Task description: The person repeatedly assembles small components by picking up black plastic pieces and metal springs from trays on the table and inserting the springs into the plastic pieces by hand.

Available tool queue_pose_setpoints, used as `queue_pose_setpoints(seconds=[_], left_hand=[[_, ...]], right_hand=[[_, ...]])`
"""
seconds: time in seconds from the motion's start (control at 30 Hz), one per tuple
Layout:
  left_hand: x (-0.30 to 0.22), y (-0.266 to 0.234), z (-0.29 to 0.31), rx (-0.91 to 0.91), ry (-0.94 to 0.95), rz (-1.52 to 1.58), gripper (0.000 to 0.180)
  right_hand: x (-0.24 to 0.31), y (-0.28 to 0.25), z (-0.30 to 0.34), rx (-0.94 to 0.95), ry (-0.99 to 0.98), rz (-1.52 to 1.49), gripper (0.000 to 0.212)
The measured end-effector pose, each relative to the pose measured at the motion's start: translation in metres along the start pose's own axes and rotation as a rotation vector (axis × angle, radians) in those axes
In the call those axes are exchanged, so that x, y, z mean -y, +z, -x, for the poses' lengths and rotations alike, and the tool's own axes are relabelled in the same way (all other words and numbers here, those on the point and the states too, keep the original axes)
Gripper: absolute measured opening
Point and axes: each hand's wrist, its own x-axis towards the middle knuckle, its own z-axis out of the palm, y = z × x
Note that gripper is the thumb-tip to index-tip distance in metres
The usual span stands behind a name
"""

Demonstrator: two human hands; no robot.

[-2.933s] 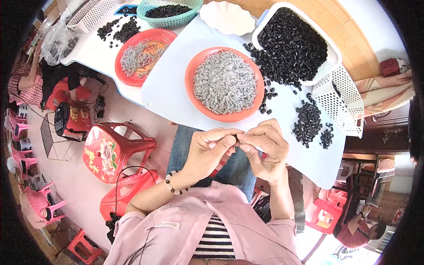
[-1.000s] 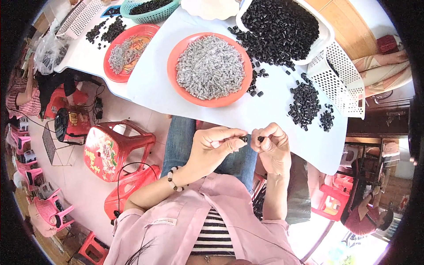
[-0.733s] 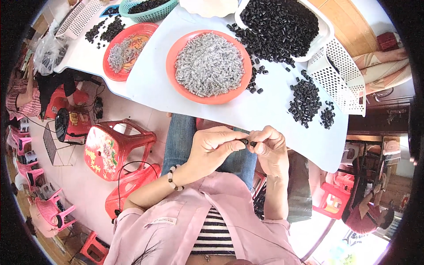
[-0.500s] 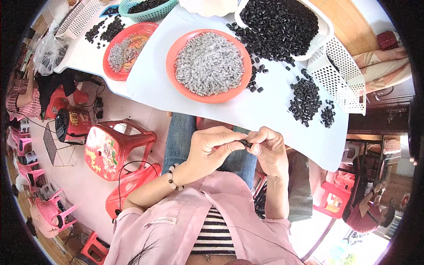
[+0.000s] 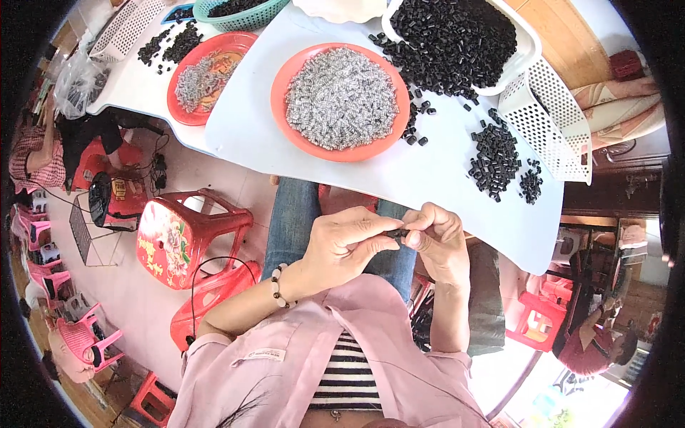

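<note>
My left hand (image 5: 351,241) and my right hand (image 5: 438,239) meet just off the table's near edge, above my lap. Between their fingertips is a small black plastic piece (image 5: 397,233), pinched from both sides; its details are partly covered by my fingers. Beyond my hands, an orange-red plate (image 5: 280,118) holds a heap of small metal springs (image 5: 341,98). To the right on the table lie a pile of black plastic pieces (image 5: 494,158) and a smaller cluster of them (image 5: 530,182).
A white tub (image 5: 531,50) at the far right overflows with black pieces, beside a white perforated basket (image 5: 546,125). Another red plate (image 5: 174,100) and a green basket (image 5: 267,20) sit far left. Red stools (image 5: 168,246) stand on the floor to the left. Other people are at both sides.
Both hands keep their pinch on the small black piece, with only a slight shift of the fingers. The whole view has tilted a little.
</note>
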Motion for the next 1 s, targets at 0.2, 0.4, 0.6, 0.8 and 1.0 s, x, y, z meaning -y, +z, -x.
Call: queue_pose_setpoints(seconds=[0.2, 0.4, 0.6, 0.8, 1.0], left_hand=[[0.013, 0.002, 0.002, -0.056, 0.143, -0.045, 0.027], [0.011, 0.001, 0.000, -0.072, 0.153, -0.061, 0.027], [0.014, -0.002, 0.001, -0.046, 0.150, -0.060, 0.024], [0.020, 0.000, 0.000, -0.037, 0.194, -0.046, 0.016], [0.018, -0.001, 0.008, -0.006, 0.318, -0.111, 0.041]], right_hand=[[-0.001, 0.002, -0.001, 0.053, 0.010, -0.042, 0.013], [-0.004, 0.003, -0.001, 0.084, -0.003, -0.090, 0.012], [-0.008, 0.003, 0.000, 0.054, 0.006, -0.096, 0.012], [-0.012, 0.004, 0.005, 0.032, 0.042, -0.120, 0.013], [-0.007, 0.003, 0.010, 0.051, 0.124, -0.069, 0.013]])
